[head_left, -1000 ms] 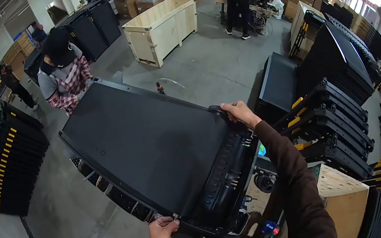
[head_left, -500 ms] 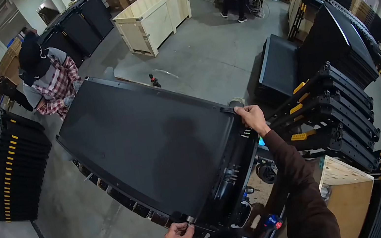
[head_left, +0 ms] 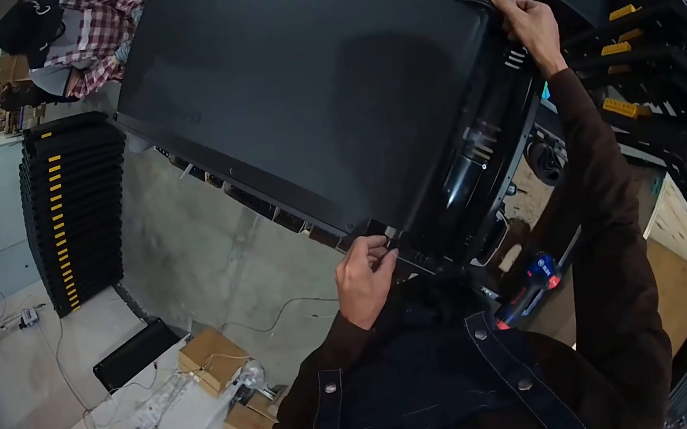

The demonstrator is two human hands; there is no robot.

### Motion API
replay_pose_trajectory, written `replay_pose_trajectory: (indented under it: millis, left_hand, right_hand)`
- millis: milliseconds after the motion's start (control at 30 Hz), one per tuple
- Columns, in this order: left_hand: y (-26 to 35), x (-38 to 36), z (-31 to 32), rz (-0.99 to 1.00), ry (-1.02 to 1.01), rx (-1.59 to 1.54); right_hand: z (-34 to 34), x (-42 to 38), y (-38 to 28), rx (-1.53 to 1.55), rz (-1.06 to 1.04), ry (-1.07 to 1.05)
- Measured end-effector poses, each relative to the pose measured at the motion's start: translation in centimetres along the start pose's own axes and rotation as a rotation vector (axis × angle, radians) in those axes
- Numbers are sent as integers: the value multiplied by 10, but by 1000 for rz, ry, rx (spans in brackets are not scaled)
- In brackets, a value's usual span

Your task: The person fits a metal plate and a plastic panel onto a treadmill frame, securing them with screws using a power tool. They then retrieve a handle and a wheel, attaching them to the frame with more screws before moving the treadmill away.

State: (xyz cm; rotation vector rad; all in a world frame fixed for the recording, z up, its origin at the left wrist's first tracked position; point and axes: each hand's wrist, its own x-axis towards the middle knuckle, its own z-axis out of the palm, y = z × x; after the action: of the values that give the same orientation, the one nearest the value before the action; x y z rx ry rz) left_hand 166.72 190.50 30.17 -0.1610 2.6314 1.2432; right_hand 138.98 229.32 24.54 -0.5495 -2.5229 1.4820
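A large black panel (head_left: 279,90) lies tilted across a frame with a dark cylindrical part (head_left: 466,164) along its near right end. My left hand (head_left: 365,280) pinches the panel's near corner, where a small shiny piece shows by the fingertips. At the far right corner, my right hand (head_left: 531,27) grips the edge beside a dark curved strip, thumb on top and fingers partly hidden. A co-worker in a checked shirt (head_left: 93,38) stands at the panel's far left end, one gloved hand near its edge.
Stacked black parts with yellow labels (head_left: 60,214) stand at left. More black frames with yellow pieces (head_left: 623,107) rise at right. A blue and red power tool (head_left: 528,288) lies near my body. A cardboard box (head_left: 210,361) and cables are at lower left.
My view has tipped downward and turned, so the panel and both hands appear higher and further right. Both hands remain at the same corners of the panel.
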Motion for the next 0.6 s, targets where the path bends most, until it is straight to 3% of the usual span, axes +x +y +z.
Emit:
replay_pose_trajectory:
  millis: [67,133,233,300,367,400,433,467,533,600]
  left_hand:
    - [-6,-1,0,-42,12,-165]
    - [-4,2,-2,-53,21,-110]
    - [-1,14,-7,100,-71,203]
    - [-3,23,-6,167,-111,236]
    - [6,27,-9,165,-190,407]
    - [5,30,-10,172,-201,408]
    - [4,31,-10,202,-195,410]
    - [3,30,-10,229,-189,411]
    - [2,28,-11,233,-199,410]
    - [1,28,-14,235,-193,417]
  right_hand:
    - [-1,-3,0,-22,-45,-14]
    - [-7,-20,-2,91,-143,30]
    - [-14,-88,5,533,-273,411]
    - [-24,-161,28,635,-120,552]
    - [-13,-242,60,595,140,452]
    - [-2,-284,95,421,324,225]
    - [17,-327,126,437,561,15]
    - [33,-364,162,-55,536,-338]
    - [61,-417,192,-471,340,-571]
    - [87,-421,207,-536,378,-511]
